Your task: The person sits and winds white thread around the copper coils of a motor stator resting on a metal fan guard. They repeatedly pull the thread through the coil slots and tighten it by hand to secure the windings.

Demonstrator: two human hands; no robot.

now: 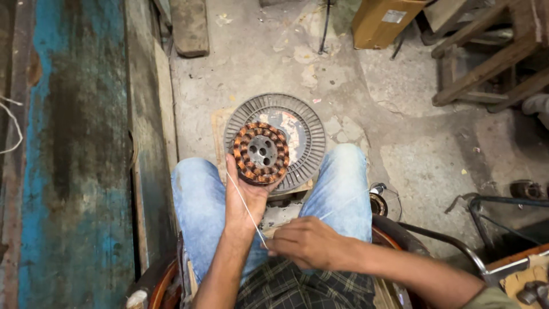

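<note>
gripping the copper-wound stator (pixel 261 153) by its near rim, the left hand (pixel 245 197) has its fingers closed underneath it. the right hand (pixel 306 243), nearer the body, pinches a thin white thread (pixel 245 203) running up past the left fingers.

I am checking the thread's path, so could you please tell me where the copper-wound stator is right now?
In the head view, the copper-wound stator sits centre frame, held from below by the left hand, above the knees and in front of the grey ribbed disc on the floor.
</note>
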